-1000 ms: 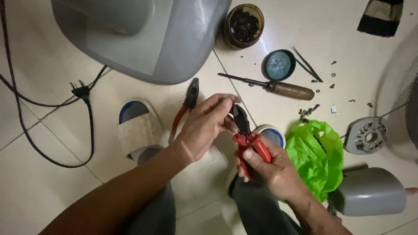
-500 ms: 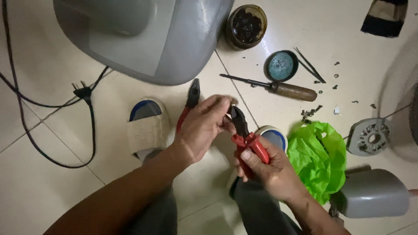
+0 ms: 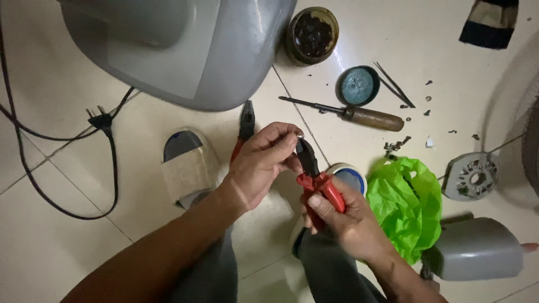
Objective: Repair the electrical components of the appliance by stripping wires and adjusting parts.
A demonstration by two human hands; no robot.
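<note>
Little has changed from the earlier frames: both hands stay at the centre over the tiled floor. The right hand (image 3: pixel 342 216) grips red-handled cutters (image 3: pixel 314 177), whose dark nose points up at a small metal piece (image 3: pixel 300 136) pinched in the curled left hand (image 3: pixel 264 163). One screwdriver (image 3: pixel 351 113), two round tins (image 3: pixel 357 85), one slipper (image 3: pixel 190 164) and one green bag (image 3: pixel 410 205) lie nearby.

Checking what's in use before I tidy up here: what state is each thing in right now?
Red-handled pliers: held in right hand, tip at a small part.
Left hand: pinching that part.
Second pliers: lying on floor.
Screwdriver: lying idle.
Jar: open.
Plug: unplugged.
Green bag: crumpled.
</note>
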